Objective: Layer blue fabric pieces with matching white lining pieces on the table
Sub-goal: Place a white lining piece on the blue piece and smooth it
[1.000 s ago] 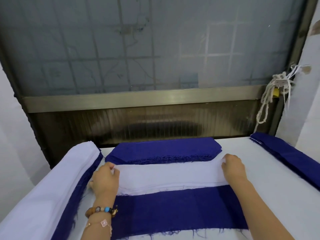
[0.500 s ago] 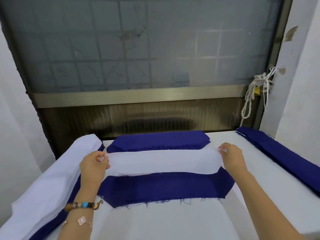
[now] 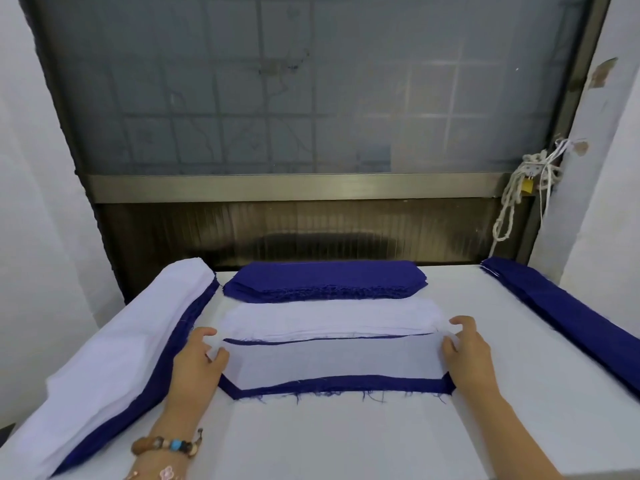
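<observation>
A thin white lining piece (image 3: 332,358) lies stretched over a blue fabric piece (image 3: 346,386), whose frayed near edge shows below it. My left hand (image 3: 195,365) pinches the lining's left end and my right hand (image 3: 465,351) pinches its right end. Just behind is a stack of white lining pieces (image 3: 329,318), and behind that a stack of blue pieces (image 3: 323,280).
The white table (image 3: 346,441) runs up to a metal-framed window (image 3: 311,98). A long pile of white over blue fabric (image 3: 114,348) lies along the left edge. Folded blue fabric (image 3: 568,313) lies along the right edge. A knotted cord (image 3: 523,188) hangs at right.
Both hands lifted one white lining piece off the white stack and drew it toward me onto the blue piece. The view shifted, so the blue piece sits farther up the table.
</observation>
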Demonstrator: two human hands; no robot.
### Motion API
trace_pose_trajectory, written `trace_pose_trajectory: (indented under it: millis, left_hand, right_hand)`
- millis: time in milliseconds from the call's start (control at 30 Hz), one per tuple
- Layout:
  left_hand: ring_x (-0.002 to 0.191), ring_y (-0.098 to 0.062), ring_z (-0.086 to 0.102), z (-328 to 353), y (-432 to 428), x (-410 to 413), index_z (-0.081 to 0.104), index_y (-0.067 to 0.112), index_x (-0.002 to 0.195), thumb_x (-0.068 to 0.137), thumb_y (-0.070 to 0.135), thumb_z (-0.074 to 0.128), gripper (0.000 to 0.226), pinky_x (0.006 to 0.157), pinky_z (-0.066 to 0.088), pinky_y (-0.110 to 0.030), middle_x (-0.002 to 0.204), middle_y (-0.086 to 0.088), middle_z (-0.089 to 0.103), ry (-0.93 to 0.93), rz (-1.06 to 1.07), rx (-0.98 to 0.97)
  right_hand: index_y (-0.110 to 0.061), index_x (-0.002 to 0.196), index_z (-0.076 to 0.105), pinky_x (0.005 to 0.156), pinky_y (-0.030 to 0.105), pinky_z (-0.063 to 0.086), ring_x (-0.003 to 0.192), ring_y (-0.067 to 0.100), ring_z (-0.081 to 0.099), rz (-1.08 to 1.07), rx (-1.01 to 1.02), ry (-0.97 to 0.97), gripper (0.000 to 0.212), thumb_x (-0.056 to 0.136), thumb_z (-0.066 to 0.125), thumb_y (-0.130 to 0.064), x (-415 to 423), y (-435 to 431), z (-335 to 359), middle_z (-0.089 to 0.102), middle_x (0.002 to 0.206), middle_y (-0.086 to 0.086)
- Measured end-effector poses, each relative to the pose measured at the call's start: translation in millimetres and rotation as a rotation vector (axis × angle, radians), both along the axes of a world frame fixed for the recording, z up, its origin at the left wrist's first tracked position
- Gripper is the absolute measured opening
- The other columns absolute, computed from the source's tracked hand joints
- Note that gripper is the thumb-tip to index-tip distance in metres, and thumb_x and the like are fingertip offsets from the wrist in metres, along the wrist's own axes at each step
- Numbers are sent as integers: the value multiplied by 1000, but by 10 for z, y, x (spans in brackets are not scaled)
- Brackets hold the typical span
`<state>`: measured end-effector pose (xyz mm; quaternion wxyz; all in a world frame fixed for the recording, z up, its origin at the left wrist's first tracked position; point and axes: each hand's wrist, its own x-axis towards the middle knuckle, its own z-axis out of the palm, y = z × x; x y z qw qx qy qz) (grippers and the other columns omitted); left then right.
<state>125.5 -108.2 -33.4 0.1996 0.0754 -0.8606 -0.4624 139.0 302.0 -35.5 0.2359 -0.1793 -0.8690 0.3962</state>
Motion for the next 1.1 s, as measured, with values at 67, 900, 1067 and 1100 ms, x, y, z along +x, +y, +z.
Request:
trace_pose_trajectory:
  millis: [67,900,1067,1100]
  left_hand:
    - [69,-21,53,-4,11,-3,50,18,113,90,4,60,30,61,41,-23,79,-9,52,-3,-3,-16]
    - [96,-17,48,42,47,6,63,16,108,85,-4,64,31,81,48,-29,110,-5,53,74,19,-340]
    - [97,-12,52,284,160,-131,59,25,110,91,13,62,22,82,46,-24,108,4,55,149,-27,-393]
    - [97,-12,53,348,203,-182,58,24,109,92,17,60,18,82,47,-26,105,5,55,171,-58,-410]
  right_hand:
    - [-11,122,43,68,35,37,78,26,51,-15,-16,7,29,94,47,-3,1,15,-14,54,86,12]
    - [-17,111,59,86,38,34,101,29,47,-222,426,-103,28,90,52,-1,-7,-45,-7,47,117,10]
    - [-27,110,59,88,33,32,104,21,47,-122,593,-48,23,92,57,-13,-144,-90,94,52,114,1]
    - [-29,110,57,89,31,34,104,18,48,-60,610,-58,20,93,55,-18,-206,-122,144,53,114,-1]
